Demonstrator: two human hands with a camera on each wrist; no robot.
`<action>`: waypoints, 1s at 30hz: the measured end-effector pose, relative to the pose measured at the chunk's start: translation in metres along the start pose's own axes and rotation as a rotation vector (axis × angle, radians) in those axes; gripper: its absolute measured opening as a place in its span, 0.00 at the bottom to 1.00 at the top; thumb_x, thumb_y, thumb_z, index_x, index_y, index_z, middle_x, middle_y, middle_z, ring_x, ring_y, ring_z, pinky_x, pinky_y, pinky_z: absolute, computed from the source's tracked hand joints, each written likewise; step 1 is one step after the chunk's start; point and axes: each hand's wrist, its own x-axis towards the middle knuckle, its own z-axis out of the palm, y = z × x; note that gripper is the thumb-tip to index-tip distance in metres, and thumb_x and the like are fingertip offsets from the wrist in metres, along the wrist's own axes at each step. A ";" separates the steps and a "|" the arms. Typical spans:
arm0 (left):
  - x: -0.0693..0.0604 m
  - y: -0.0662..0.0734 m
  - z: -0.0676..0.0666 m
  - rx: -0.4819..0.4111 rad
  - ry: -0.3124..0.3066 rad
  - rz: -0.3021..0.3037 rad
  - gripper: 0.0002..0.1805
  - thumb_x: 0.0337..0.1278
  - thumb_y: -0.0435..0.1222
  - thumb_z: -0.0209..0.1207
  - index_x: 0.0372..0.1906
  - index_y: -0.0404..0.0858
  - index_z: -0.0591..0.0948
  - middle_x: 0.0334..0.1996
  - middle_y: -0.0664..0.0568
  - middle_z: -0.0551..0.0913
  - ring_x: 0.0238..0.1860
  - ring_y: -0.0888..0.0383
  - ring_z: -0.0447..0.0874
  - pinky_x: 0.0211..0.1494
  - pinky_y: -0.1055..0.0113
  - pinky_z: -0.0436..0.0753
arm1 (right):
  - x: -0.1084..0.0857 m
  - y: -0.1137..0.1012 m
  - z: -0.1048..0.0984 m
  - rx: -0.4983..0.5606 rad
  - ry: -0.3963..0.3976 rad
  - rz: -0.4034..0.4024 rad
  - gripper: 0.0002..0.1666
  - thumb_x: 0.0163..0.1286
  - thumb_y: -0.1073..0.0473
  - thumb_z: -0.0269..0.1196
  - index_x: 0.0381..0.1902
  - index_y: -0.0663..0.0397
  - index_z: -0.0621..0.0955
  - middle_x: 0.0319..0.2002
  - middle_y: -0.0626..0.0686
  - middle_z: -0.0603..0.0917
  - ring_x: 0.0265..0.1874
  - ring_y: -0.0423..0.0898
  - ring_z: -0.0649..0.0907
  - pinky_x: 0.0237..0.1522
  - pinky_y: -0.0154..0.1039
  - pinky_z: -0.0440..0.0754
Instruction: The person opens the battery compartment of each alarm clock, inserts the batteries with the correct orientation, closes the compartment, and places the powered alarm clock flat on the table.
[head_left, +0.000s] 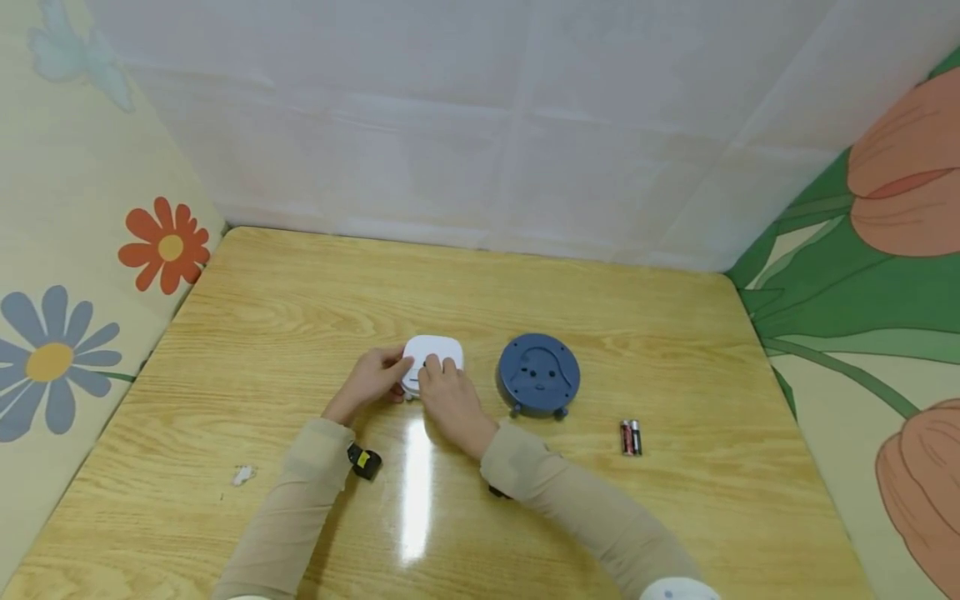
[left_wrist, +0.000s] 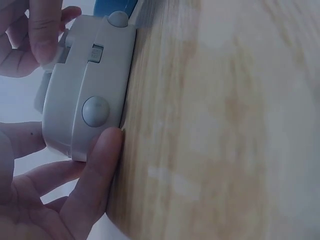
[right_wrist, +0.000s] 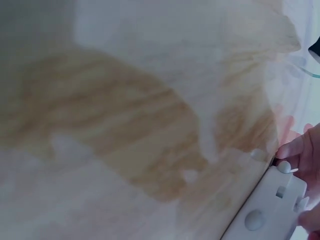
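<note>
Counted on one bench: one white device with two round knobs, one round blue device with two small feet, two batteries, and one cluster of white scraps too small to count singly. Alongside, one left grip and one right grip, two in all, plus two tan sleeves and two black wrist pieces, one per arm. Around the bench, one white sheet, one red flower, one blue flower, one pale winged figure, and two orange-pink blossoms, all but the sheet painted.
</note>
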 end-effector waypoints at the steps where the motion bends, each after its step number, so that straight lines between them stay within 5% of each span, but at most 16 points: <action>1: 0.000 0.000 0.000 0.005 -0.001 -0.001 0.25 0.64 0.34 0.50 0.61 0.25 0.65 0.26 0.41 0.78 0.17 0.59 0.76 0.22 0.65 0.83 | 0.000 0.000 0.000 -0.004 0.003 -0.001 0.07 0.59 0.65 0.59 0.37 0.59 0.76 0.34 0.52 0.68 0.26 0.42 0.69 0.19 0.25 0.72; 18: 0.001 -0.001 0.000 0.037 -0.005 -0.028 0.25 0.64 0.36 0.50 0.62 0.27 0.65 0.30 0.38 0.79 0.18 0.58 0.76 0.23 0.64 0.83 | -0.005 0.009 0.001 -0.004 0.122 -0.051 0.07 0.56 0.69 0.56 0.35 0.62 0.75 0.32 0.54 0.69 0.25 0.43 0.73 0.22 0.26 0.76; 25: 0.000 -0.001 0.000 0.044 0.002 -0.012 0.26 0.64 0.37 0.51 0.62 0.26 0.65 0.28 0.39 0.79 0.17 0.58 0.76 0.23 0.63 0.83 | -0.008 0.015 0.000 0.023 0.167 -0.034 0.10 0.60 0.73 0.45 0.36 0.64 0.73 0.42 0.61 0.74 0.31 0.47 0.77 0.32 0.29 0.81; 30: 0.001 -0.001 0.001 0.057 0.008 -0.012 0.25 0.64 0.36 0.50 0.62 0.26 0.65 0.30 0.38 0.79 0.17 0.58 0.76 0.23 0.64 0.83 | -0.010 0.016 0.002 0.097 0.193 -0.019 0.11 0.61 0.74 0.40 0.35 0.63 0.70 0.35 0.58 0.75 0.32 0.48 0.77 0.36 0.32 0.81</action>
